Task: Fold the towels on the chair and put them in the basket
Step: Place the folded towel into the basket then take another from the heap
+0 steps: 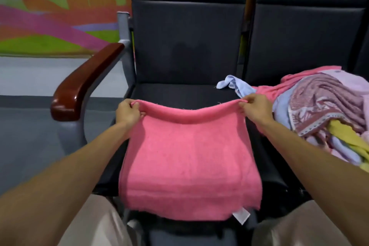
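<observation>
Head view: plain pink terry towel (189, 156) lies spread over the near half of the dark padded chair seat (179, 92), and its near edge, with a white care label (241, 215), hangs off the seat front. Left hand (127, 113) pinches the far-left corner and right hand (255, 110) pinches the far-right corner. Fingers of both are curled on the hem, and the far edge is lifted and sags slightly between them. Key relation: the held edge runs left-right and the towel's long axis runs near-far, so the free edge lies straight toward the person from both hands. The hands sit level, neither nearer. My read: the next fold brings the far edge back over to the near edge, and both hands need to travel together or the corners skew. The heap of mixed unfolded towels (329, 106) sits on the next seat to the right, just beside the right hand, with a light blue cloth (233, 84) trailing onto this seat. Glossy wooden armrest (83, 82) is at left. Basket not in view.
</observation>
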A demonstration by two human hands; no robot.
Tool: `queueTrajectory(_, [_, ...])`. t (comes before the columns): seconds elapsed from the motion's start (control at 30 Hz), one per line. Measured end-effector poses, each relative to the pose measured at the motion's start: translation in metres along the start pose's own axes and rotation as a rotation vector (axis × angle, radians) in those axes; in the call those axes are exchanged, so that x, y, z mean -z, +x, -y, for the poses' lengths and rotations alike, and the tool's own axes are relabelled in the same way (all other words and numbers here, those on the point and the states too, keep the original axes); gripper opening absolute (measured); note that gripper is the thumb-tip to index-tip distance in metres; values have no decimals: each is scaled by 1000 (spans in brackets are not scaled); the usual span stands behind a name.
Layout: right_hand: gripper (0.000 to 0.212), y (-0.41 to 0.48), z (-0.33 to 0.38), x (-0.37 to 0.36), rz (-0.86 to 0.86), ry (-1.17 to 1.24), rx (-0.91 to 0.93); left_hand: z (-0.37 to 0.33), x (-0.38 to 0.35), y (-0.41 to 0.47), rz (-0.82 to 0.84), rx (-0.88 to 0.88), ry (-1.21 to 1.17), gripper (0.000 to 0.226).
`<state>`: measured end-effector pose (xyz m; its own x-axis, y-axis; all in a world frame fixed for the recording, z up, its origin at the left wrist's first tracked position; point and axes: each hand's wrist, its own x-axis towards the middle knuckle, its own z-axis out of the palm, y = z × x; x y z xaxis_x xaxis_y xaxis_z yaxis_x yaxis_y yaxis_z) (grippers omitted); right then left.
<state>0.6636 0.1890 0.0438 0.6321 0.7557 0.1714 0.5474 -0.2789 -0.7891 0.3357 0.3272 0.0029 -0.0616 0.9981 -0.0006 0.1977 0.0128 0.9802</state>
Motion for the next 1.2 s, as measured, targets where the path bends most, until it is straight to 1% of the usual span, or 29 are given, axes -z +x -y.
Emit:
queueTrajectory(0.1, [13,24,-26,-27,28,-16,-30,32,-16,31,15,19,24,20])
queueTrajectory(0.17, [11,37,-35,-42,35,-11,-56,48,-26,52,-5,-1,40,15])
queueTrajectory(0.2, [10,42,-38,-48,26,-10,-62,52,-31,60,-22,-29,65,13])
queueTrajectory(0.27, [17,51,-41,-55,3,8,-63,49,-39,67,-24,-102,116,14])
queueTrajectory(0.33, [28,54,-41,-57,16,27,-31,39,-44,64,24,-161,166,32])
queueTrajectory(0.4, [33,53,-42,-56,54,19,25,31,-44,54,100,-216,234,45])
queueTrajectory(0.43, [35,50,-44,-55,81,4,41,28,-43,46,150,-239,267,46])
queueTrajectory(0.5, [38,40,-46,-49,161,-16,69,22,-34,26,243,-302,355,39])
queueTrajectory(0.57, [32,24,-45,-39,241,-51,133,12,-22,-2,334,-364,475,25])
queueTrajectory(0.63, [19,5,-41,-27,301,-137,220,4,-8,-30,423,-445,571,11])
queueTrajectory(0.7, [7,-17,-38,-13,377,-201,281,-1,6,-55,515,-482,636,18])
queueTrajectory(0.77, [13,-39,-33,2,508,-272,328,-1,18,-79,647,-462,693,24])
queueTrajectory(0.87, [21,-69,-29,21,701,-406,401,7,36,-108,809,-430,760,14])
queueTrajectory(0.97, [21,-94,-36,30,775,-516,466,17,52,-117,908,-533,941,34])
queueTrajectory(1.03, [25,-106,-43,35,779,-502,477,20,56,-116,907,-565,1020,42])
queueTrajectory(1.1, [46,-112,-48,40,801,-549,493,21,55,-114,883,-574,993,46])
queueTrajectory(1.13, [56,-113,-50,41,825,-594,506,22,54,-113,875,-569,977,47])
queueTrajectory(1.17, [61,-113,-51,42,839,-627,519,22,53,-114,869,-561,972,45])
queueTrajectory(1.2, [62,-113,-52,41,834,-639,532,23,52,-113,864,-557,957,39])
